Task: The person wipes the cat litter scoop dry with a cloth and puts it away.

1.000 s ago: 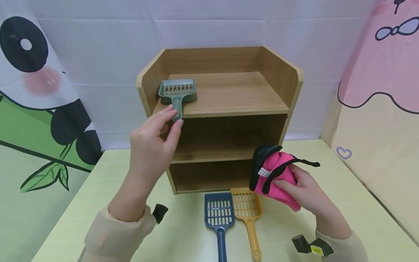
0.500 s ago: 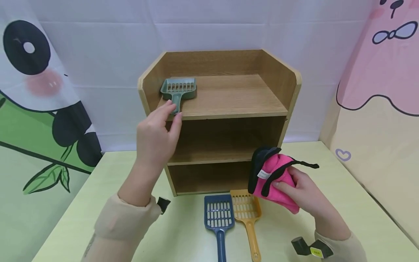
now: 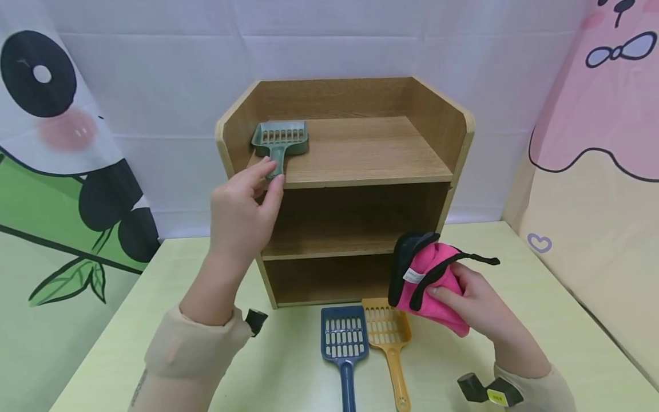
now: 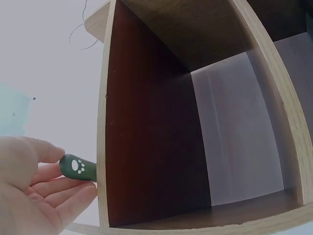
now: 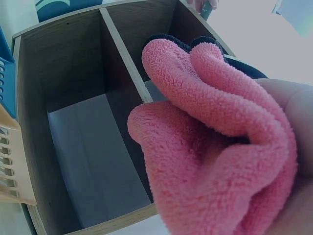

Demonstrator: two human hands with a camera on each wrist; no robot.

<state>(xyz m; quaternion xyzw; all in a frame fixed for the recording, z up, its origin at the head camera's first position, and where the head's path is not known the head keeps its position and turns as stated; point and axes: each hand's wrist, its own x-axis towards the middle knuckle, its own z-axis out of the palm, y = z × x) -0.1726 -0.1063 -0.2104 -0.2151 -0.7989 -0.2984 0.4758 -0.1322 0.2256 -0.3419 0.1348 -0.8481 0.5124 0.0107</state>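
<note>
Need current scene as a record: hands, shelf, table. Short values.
left hand: pinching handle of green scoop
right hand: holding pink cloth, black-edged
shelf: green scoop at left end of top tier
table: blue scoop and yellow scoop, side by side in front of shelf

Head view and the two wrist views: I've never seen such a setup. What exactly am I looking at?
No robot here: a person works with bare hands. One camera sits on the head, looking forward and down; the others sit on each wrist, looking at that hand's work. The left hand holds a green scoop by its handle at the top of a wooden shelf unit. The right hand holds a pink cloth item with black edging. A blue scoop and a yellow scoop lie on the table.
</note>
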